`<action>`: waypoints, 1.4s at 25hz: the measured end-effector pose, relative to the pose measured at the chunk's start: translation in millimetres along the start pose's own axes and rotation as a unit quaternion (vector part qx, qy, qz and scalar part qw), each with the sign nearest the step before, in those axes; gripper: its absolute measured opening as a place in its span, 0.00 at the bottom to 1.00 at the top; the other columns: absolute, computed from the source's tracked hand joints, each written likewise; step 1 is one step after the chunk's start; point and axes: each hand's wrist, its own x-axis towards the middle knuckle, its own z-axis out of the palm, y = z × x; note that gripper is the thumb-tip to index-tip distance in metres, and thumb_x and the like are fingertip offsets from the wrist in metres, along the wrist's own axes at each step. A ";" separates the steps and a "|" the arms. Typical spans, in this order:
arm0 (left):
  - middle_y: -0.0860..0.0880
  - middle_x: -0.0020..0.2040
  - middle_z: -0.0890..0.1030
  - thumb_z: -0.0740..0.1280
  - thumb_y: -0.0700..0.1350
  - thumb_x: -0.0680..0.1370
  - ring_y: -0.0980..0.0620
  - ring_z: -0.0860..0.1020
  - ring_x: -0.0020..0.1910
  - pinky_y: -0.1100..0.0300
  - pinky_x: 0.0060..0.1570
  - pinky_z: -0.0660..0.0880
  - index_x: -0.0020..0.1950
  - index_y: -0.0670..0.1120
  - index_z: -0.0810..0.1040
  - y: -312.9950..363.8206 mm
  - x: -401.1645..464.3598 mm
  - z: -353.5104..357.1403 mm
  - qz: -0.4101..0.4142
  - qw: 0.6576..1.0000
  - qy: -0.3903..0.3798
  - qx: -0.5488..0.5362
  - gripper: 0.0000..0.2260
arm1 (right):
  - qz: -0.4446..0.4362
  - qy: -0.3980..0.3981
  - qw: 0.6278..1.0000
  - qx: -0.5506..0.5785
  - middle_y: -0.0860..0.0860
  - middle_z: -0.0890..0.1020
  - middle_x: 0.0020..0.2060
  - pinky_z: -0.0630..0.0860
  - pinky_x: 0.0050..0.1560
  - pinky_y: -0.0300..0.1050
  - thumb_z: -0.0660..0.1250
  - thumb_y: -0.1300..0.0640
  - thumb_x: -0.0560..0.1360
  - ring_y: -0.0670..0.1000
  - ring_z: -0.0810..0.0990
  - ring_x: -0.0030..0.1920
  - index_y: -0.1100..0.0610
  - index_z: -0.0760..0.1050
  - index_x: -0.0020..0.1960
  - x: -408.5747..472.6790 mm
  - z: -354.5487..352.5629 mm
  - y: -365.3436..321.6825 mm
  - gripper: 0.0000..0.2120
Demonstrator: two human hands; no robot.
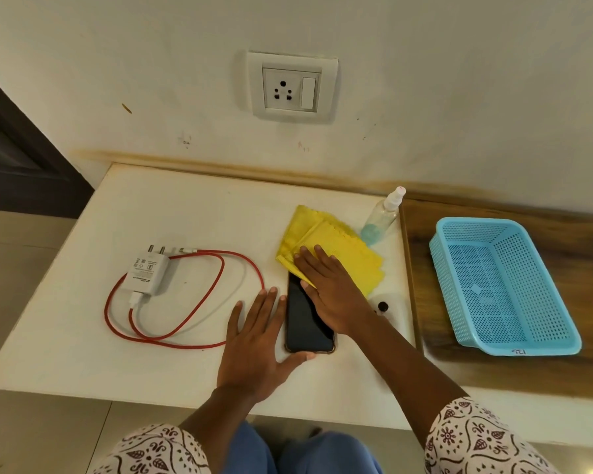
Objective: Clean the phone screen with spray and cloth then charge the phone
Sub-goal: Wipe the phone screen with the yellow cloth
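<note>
A black phone [305, 323] lies screen-up on the white table [192, 213]. My right hand [329, 289] presses flat on a yellow cloth [339, 248] that covers the phone's far end. My left hand [257, 340] lies flat, fingers spread, against the phone's left edge, thumb at its near corner. A clear spray bottle [382, 217] with blue liquid stands behind the cloth. A white charger [146, 273] with a red cable [199, 302] rests to the left. A wall socket [290, 88] sits above the table.
A light blue plastic basket [500, 285] sits on the wooden surface [421, 268] to the right. A small dark cap [383, 306] lies beside my right wrist. A dark door frame [14, 148] is at far left.
</note>
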 end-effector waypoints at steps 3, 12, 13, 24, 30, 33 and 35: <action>0.46 0.76 0.60 0.50 0.72 0.73 0.49 0.56 0.75 0.44 0.73 0.53 0.75 0.47 0.59 -1.1 -0.1 1.8 0.002 1.000 -0.003 -0.002 0.40 | -0.006 0.007 1.000 0.010 0.49 0.52 0.76 0.40 0.73 0.45 0.49 0.52 0.81 0.51 0.44 0.76 0.51 0.50 0.74 -7.3 3.0 -7.5 0.23; 0.46 0.73 0.65 0.52 0.73 0.72 0.49 0.61 0.73 0.43 0.72 0.55 0.74 0.46 0.62 -0.8 0.9 2.0 0.000 1.000 0.001 -0.003 0.40 | -0.031 -0.005 0.999 0.021 0.46 0.49 0.75 0.39 0.74 0.43 0.48 0.53 0.81 0.47 0.41 0.75 0.49 0.48 0.74 -32.9 10.8 -17.8 0.23; 0.46 0.73 0.67 0.52 0.73 0.72 0.49 0.62 0.73 0.43 0.71 0.56 0.73 0.46 0.63 -0.4 0.7 1.6 0.000 1.000 0.000 -0.005 0.40 | -0.032 -0.006 0.999 0.026 0.44 0.48 0.75 0.38 0.73 0.42 0.48 0.52 0.81 0.46 0.40 0.75 0.49 0.47 0.74 -36.6 12.2 -19.3 0.23; 0.45 0.70 0.71 0.51 0.70 0.74 0.47 0.62 0.73 0.42 0.69 0.56 0.69 0.48 0.70 1.2 -0.2 -1.0 0.029 0.999 0.012 -0.010 0.34 | -0.013 -0.024 0.997 0.069 0.38 0.41 0.72 0.29 0.70 0.33 0.44 0.48 0.80 0.40 0.35 0.73 0.43 0.38 0.71 -75.7 29.2 -38.7 0.23; 0.40 0.68 0.72 0.48 0.67 0.76 0.41 0.68 0.69 0.38 0.67 0.62 0.68 0.45 0.71 2.4 -1.2 -4.2 0.046 0.997 0.046 -0.028 0.33 | 0.002 -0.012 0.996 0.089 0.40 0.41 0.72 0.29 0.71 0.34 0.44 0.48 0.80 0.43 0.37 0.74 0.46 0.39 0.72 -94.2 35.3 -52.2 0.23; 0.39 0.68 0.72 0.48 0.67 0.76 0.40 0.68 0.69 0.42 0.68 0.57 0.68 0.43 0.71 2.8 -1.5 -6.4 0.050 0.998 0.045 -0.020 0.35 | 0.018 0.006 0.991 0.131 0.41 0.47 0.73 0.35 0.73 0.35 0.45 0.49 0.80 0.41 0.42 0.74 0.47 0.43 0.72 -103.5 30.1 -63.1 0.22; 0.39 0.68 0.71 0.46 0.68 0.76 0.39 0.68 0.68 0.42 0.67 0.55 0.68 0.43 0.70 3.3 -1.4 -8.3 0.049 0.998 0.035 -0.008 0.36 | 0.035 0.008 0.985 0.167 0.40 0.50 0.74 0.38 0.74 0.35 0.46 0.49 0.80 0.38 0.43 0.74 0.46 0.46 0.72 -109.6 25.3 -70.4 0.22</action>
